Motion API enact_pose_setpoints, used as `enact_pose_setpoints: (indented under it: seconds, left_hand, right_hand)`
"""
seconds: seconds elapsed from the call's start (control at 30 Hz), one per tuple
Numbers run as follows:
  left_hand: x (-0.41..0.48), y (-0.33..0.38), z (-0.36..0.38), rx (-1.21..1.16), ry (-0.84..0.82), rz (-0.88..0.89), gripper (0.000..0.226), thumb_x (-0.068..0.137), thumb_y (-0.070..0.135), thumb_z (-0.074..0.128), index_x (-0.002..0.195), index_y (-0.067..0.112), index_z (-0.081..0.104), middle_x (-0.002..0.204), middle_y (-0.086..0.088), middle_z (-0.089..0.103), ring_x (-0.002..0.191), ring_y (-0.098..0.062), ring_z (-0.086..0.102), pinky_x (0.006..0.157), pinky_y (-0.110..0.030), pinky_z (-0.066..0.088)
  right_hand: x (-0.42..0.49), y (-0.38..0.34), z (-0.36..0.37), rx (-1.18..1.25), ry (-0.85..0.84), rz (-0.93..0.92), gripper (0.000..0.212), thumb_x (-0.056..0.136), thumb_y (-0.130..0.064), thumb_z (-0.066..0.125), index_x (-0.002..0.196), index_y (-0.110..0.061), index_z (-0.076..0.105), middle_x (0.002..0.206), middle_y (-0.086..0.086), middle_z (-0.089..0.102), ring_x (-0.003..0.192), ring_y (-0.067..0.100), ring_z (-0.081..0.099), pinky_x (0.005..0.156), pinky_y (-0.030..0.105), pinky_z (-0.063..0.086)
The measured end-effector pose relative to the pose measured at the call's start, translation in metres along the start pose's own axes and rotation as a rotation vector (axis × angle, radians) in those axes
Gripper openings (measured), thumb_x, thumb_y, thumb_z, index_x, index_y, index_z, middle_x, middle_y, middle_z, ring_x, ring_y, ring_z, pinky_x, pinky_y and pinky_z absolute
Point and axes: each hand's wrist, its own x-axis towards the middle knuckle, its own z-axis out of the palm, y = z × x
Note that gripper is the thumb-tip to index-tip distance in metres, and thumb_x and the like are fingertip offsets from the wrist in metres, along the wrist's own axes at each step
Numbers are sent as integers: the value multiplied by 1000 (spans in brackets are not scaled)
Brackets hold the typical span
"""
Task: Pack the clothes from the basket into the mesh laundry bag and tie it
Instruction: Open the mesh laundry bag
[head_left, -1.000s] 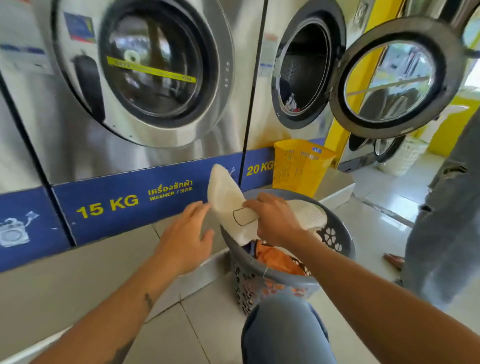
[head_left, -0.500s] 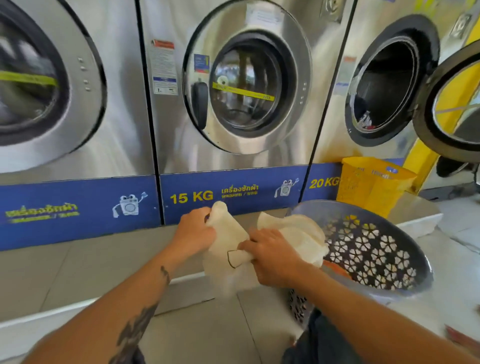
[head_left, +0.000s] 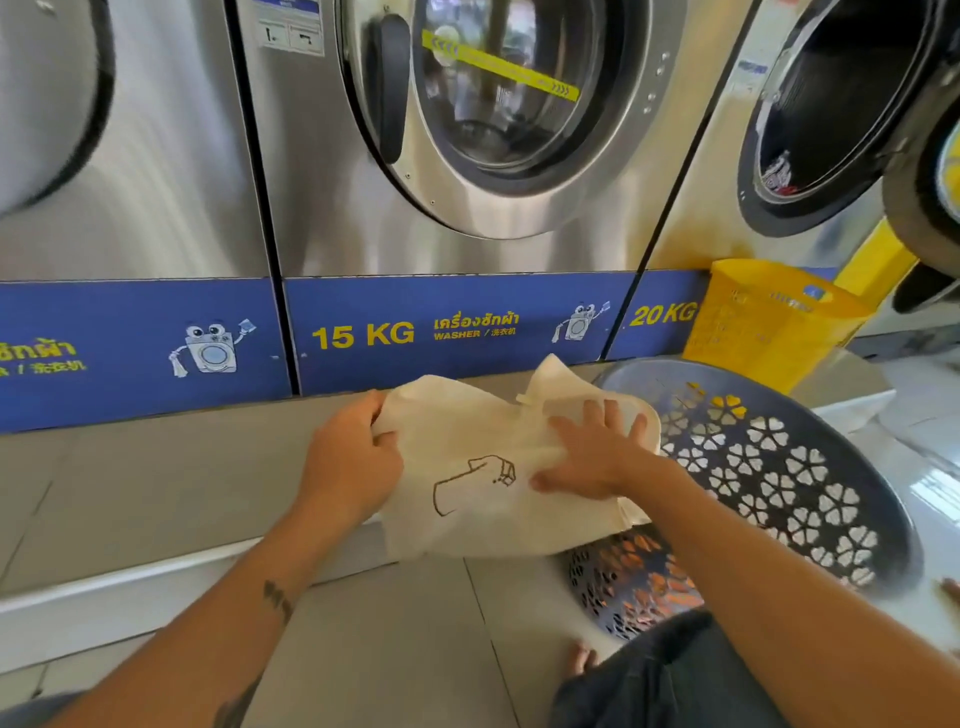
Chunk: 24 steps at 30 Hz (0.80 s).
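A cream mesh laundry bag (head_left: 467, 499) with a brown shirt outline printed on it is spread flat in front of me, partly over the raised ledge and the basket's left rim. My left hand (head_left: 348, 462) pinches its left edge. My right hand (head_left: 592, 452) lies on the bag's right part with fingers spread, thumb under a fold. The grey plastic basket (head_left: 789, 467) with flower-shaped holes stands at the right, tilted toward me. Orange clothing (head_left: 654, 561) shows through its side holes; the bag and my right arm hide the inside.
A row of steel washers (head_left: 467, 130) stands behind the tiled ledge (head_left: 130, 499); the right one (head_left: 831, 104) has its door open. A yellow basket (head_left: 769, 322) sits on the ledge behind the grey one. My knee (head_left: 665, 675) is at the bottom.
The bag went from bunched in my hands to spread out flat. My left hand took its left edge, and my right hand opened onto it. The view swung left and down.
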Motion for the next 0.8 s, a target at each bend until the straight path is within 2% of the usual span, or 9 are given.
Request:
enact_pose_setpoints:
  seconds: [0.1, 0.2, 0.27, 0.37, 0.47, 0.57, 0.6, 0.7, 0.8]
  left_hand:
    - [0, -16, 6, 242, -55, -74, 24, 83, 10, 53, 106, 18, 58, 94, -8, 65, 81, -28, 54, 67, -35, 43]
    - [-8, -25, 11, 318, -184, -170, 55, 77, 7, 55, 125, 28, 38, 97, -6, 60, 80, -28, 52, 67, -36, 43]
    - [-13, -29, 13, 364, -240, -183, 71, 75, 5, 54, 133, 36, 27, 93, -4, 57, 78, -29, 51, 66, -34, 43]
    - [-20, -36, 18, 455, -295, -167, 64, 80, 11, 54, 135, 35, 32, 94, -2, 56, 78, -27, 55, 65, -35, 48]
    - [-26, -37, 21, 475, -319, -171, 46, 83, 13, 56, 125, 31, 47, 100, -1, 59, 82, -23, 56, 69, -34, 51]
    - [-31, -38, 24, 463, -338, -193, 39, 85, 13, 59, 120, 27, 49, 102, 0, 57, 86, -22, 57, 71, -32, 53]
    - [-32, -39, 24, 460, -339, -203, 39, 85, 14, 59, 121, 27, 49, 101, 1, 56, 86, -21, 58, 72, -33, 54]
    - [-32, -37, 21, 443, -328, -225, 41, 85, 21, 57, 124, 28, 49, 111, 1, 55, 94, -21, 55, 77, -34, 52]
    - [-24, -28, 15, 334, -251, -196, 35, 86, 24, 56, 121, 28, 55, 117, 0, 57, 102, -20, 55, 84, -36, 49]
  right_hand:
    - [2, -3, 10, 111, 75, -27, 107, 76, -66, 66, 156, -32, 4, 165, 12, -15, 150, 37, -23, 117, 68, -7]
    - [5, -9, 12, 199, 181, -36, 105, 79, -58, 67, 156, -28, 3, 165, 11, -19, 151, 37, -23, 117, 69, -4]
    - [4, -11, 9, 312, 294, -51, 106, 79, -51, 69, 157, -31, 0, 166, 9, -17, 152, 35, -19, 118, 68, 1]
    - [-4, -8, 4, 488, 457, -127, 111, 77, -38, 69, 156, -39, -8, 167, 3, -7, 154, 30, -10, 119, 64, 10]
    - [-11, -5, -2, 628, 556, -176, 109, 78, -29, 72, 160, -24, 0, 166, 4, 7, 153, 27, 4, 123, 50, 15]
    - [-24, -12, -6, 749, 529, -206, 99, 84, -19, 76, 159, -10, 13, 164, 6, 17, 151, 22, 12, 117, 27, 10]
    - [-30, -17, -8, 809, 514, -220, 97, 83, -21, 77, 159, -10, 17, 163, 5, 20, 150, 20, 15, 118, 28, 13]
    - [-46, -32, -9, 956, 454, -291, 92, 74, -33, 72, 153, -13, 31, 150, -10, 28, 141, 11, 25, 119, 45, 28]
    - [-59, -46, -4, 1043, 316, -332, 91, 76, -31, 73, 156, -23, 30, 159, -13, 25, 148, 10, 25, 119, 49, 31]
